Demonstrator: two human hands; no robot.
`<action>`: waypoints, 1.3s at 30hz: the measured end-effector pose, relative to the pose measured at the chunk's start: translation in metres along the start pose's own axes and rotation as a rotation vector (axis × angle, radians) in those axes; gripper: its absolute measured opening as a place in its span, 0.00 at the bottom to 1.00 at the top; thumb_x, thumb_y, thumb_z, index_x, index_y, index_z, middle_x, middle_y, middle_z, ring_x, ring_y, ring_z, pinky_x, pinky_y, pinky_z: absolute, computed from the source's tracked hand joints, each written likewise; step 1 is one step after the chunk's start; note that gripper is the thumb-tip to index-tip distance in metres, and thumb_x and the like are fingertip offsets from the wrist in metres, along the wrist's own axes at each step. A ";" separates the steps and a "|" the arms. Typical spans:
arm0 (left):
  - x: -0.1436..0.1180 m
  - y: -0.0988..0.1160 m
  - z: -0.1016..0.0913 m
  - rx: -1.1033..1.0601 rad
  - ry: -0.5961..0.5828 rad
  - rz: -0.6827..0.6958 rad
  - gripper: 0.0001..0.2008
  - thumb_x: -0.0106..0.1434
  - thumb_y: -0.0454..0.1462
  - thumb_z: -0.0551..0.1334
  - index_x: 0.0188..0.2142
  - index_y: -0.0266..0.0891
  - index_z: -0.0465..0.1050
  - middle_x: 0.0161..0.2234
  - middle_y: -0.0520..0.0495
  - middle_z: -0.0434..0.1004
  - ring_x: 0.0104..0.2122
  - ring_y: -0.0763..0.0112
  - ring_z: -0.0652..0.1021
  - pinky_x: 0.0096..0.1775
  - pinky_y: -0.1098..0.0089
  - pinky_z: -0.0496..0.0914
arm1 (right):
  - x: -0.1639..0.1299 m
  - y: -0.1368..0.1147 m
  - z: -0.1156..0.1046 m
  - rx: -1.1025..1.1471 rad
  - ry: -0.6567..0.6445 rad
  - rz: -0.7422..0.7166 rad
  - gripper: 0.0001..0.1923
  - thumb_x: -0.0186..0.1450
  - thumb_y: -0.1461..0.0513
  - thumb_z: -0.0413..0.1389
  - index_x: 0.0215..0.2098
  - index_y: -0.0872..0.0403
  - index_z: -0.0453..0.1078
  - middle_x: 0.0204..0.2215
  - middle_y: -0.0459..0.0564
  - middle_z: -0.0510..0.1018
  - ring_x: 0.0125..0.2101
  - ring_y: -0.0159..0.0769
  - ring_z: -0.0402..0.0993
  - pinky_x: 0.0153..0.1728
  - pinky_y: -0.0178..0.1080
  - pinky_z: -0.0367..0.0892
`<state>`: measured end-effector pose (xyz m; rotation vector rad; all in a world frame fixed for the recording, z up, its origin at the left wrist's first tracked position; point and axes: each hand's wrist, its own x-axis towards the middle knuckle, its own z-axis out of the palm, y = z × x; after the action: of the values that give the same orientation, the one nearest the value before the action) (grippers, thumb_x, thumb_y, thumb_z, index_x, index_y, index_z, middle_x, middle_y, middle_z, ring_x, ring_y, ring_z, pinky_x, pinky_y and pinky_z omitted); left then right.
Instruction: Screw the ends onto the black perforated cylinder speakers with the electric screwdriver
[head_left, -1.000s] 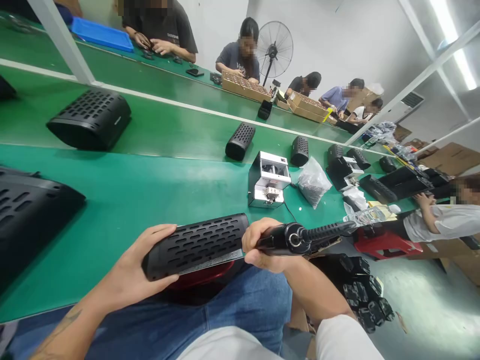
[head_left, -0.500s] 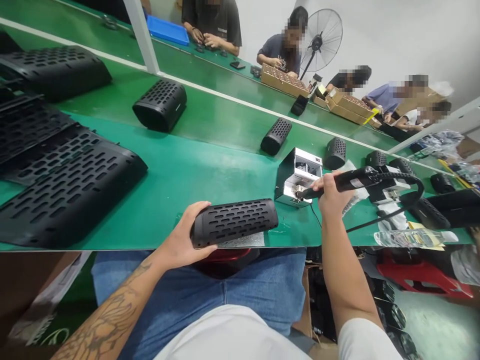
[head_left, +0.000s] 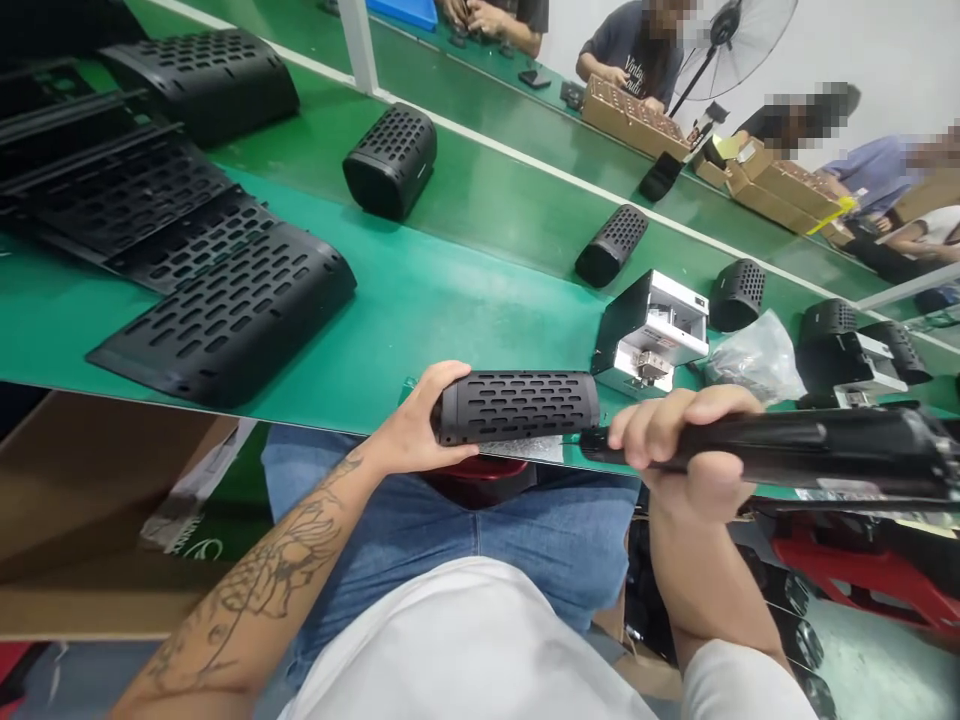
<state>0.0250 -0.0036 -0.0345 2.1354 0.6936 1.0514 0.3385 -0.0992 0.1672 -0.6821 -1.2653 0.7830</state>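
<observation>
The left hand (head_left: 411,440) grips one end of a black perforated speaker shell (head_left: 516,407), fingers clamped around its rounded end with the thumb lying over the top. The shell lies lengthwise along the near edge of the green desk (head_left: 420,310), resting on a thin grey plate that juts over that edge. The right hand (head_left: 679,450) is closed in a fist around a black electric screwdriver (head_left: 787,452), fingers wrapped tight on the barrel; the tool lies nearly level, its tip pointing at the free end of the shell and sitting just beside it, though whether the tip touches the shell cannot be told

Just beyond the shell, further in on the desk, stands a small white and black screw feeder box (head_left: 652,330). To the right of the shell and past the feeder lies a crumpled clear plastic bag (head_left: 754,358). To the left of the shell, well apart from it, a broad flat perforated black panel (head_left: 232,310) lies on the desk with more such panels stacked behind it. Further back from the shell, on the belt, sit a short black grille housing (head_left: 391,160) and a longer black cylinder shell (head_left: 612,245). Far behind the shell, across the line, other people sit at work over cardboard trays (head_left: 634,118), beside a standing fan (head_left: 739,25)
</observation>
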 end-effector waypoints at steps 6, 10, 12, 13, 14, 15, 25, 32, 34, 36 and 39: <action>0.003 0.000 0.000 -0.041 0.018 0.045 0.56 0.69 0.49 0.87 0.87 0.51 0.63 0.79 0.31 0.74 0.78 0.33 0.80 0.78 0.33 0.79 | 0.007 0.025 0.030 0.004 -0.080 0.026 0.19 0.73 0.46 0.82 0.44 0.44 0.82 0.21 0.36 0.82 0.16 0.32 0.76 0.26 0.39 0.86; 0.004 -0.001 0.003 -0.054 0.037 0.059 0.57 0.67 0.49 0.88 0.87 0.51 0.64 0.78 0.30 0.76 0.77 0.33 0.81 0.78 0.33 0.80 | 0.009 0.035 0.036 -0.050 -0.066 0.051 0.23 0.71 0.45 0.84 0.41 0.45 0.79 0.21 0.36 0.81 0.15 0.32 0.75 0.24 0.39 0.84; 0.005 -0.002 0.004 -0.060 0.044 0.066 0.58 0.65 0.48 0.89 0.86 0.51 0.64 0.78 0.31 0.77 0.76 0.33 0.82 0.77 0.33 0.81 | 0.008 0.038 0.038 -0.056 -0.072 0.055 0.22 0.72 0.48 0.83 0.40 0.45 0.78 0.21 0.36 0.81 0.16 0.32 0.75 0.24 0.38 0.84; 0.005 -0.002 0.004 -0.062 0.048 0.068 0.59 0.64 0.48 0.90 0.86 0.51 0.65 0.78 0.31 0.77 0.76 0.33 0.83 0.77 0.34 0.81 | 0.007 0.038 0.038 -0.064 -0.085 0.063 0.21 0.73 0.49 0.83 0.39 0.45 0.77 0.21 0.36 0.81 0.16 0.32 0.74 0.24 0.38 0.84; 0.006 -0.001 0.004 -0.062 0.052 0.066 0.59 0.63 0.47 0.91 0.86 0.51 0.65 0.77 0.31 0.77 0.76 0.33 0.83 0.76 0.34 0.82 | 0.006 0.039 0.038 -0.075 -0.104 0.074 0.21 0.73 0.50 0.82 0.39 0.45 0.77 0.21 0.35 0.81 0.16 0.32 0.74 0.24 0.39 0.84; 0.006 -0.001 0.005 -0.062 0.055 0.063 0.59 0.62 0.47 0.91 0.85 0.51 0.66 0.77 0.31 0.78 0.75 0.33 0.83 0.76 0.35 0.82 | 0.006 0.038 0.038 -0.086 -0.125 0.084 0.20 0.73 0.50 0.82 0.39 0.45 0.76 0.21 0.35 0.80 0.16 0.32 0.74 0.24 0.39 0.84; 0.006 0.003 0.009 -0.062 0.065 0.040 0.58 0.63 0.50 0.90 0.84 0.50 0.67 0.76 0.33 0.79 0.75 0.35 0.84 0.76 0.39 0.83 | 0.005 0.042 0.038 -0.019 -0.279 0.100 0.16 0.76 0.54 0.80 0.41 0.43 0.77 0.22 0.35 0.78 0.17 0.31 0.73 0.25 0.36 0.81; 0.006 0.004 0.006 -0.053 0.046 0.015 0.57 0.64 0.50 0.89 0.84 0.50 0.66 0.77 0.32 0.78 0.76 0.35 0.83 0.77 0.39 0.83 | -0.002 0.052 0.032 -0.024 -0.270 0.106 0.15 0.75 0.54 0.80 0.41 0.43 0.78 0.23 0.35 0.78 0.17 0.31 0.73 0.26 0.37 0.80; 0.005 0.003 0.006 -0.032 0.039 0.021 0.57 0.64 0.50 0.89 0.84 0.49 0.66 0.77 0.31 0.78 0.76 0.34 0.83 0.78 0.37 0.82 | -0.007 0.056 0.030 -0.035 -0.272 0.091 0.13 0.74 0.55 0.80 0.45 0.43 0.81 0.24 0.36 0.81 0.18 0.33 0.74 0.27 0.39 0.81; 0.003 0.001 0.005 -0.007 0.042 0.020 0.58 0.63 0.49 0.89 0.85 0.49 0.65 0.77 0.30 0.78 0.77 0.33 0.82 0.78 0.34 0.81 | -0.009 0.055 0.028 -0.011 -0.303 0.064 0.14 0.74 0.54 0.81 0.51 0.42 0.84 0.26 0.37 0.83 0.19 0.34 0.76 0.28 0.39 0.81; 0.000 0.000 0.006 0.024 0.060 0.000 0.58 0.62 0.46 0.89 0.85 0.48 0.66 0.77 0.31 0.78 0.77 0.33 0.82 0.78 0.32 0.81 | -0.002 0.040 0.016 0.042 -0.278 0.045 0.17 0.76 0.46 0.80 0.53 0.41 0.85 0.25 0.37 0.82 0.18 0.32 0.74 0.27 0.39 0.81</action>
<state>0.0304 -0.0051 -0.0376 2.1320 0.7381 1.1157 0.3175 -0.0781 0.1368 -0.5827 -1.4842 0.9631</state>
